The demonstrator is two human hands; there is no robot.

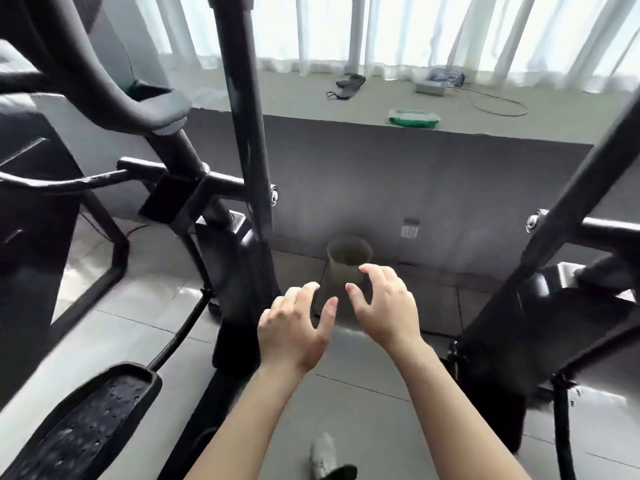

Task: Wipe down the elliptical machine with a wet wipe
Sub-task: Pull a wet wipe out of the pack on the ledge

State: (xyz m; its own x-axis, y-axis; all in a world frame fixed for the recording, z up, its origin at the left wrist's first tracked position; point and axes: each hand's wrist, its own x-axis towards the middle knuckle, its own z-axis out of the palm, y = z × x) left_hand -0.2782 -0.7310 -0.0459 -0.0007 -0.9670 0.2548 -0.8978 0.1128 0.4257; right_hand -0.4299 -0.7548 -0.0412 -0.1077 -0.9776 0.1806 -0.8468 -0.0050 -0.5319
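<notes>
Head view: both empty hands [339, 317] hover between elliptical machine [242, 133] uprights

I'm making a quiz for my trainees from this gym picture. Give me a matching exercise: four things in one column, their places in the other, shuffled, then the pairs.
Things:
1. green-lidded wipes pack
2. foot pedal
3. grey bin
4. white shoe

Places:
A. bottom left of the view
B. on the raised ledge by the curtains
C. on the floor just beyond both hands
D. bottom edge, between the forearms

Pairs: 1-B, 2-A, 3-C, 4-D
</notes>
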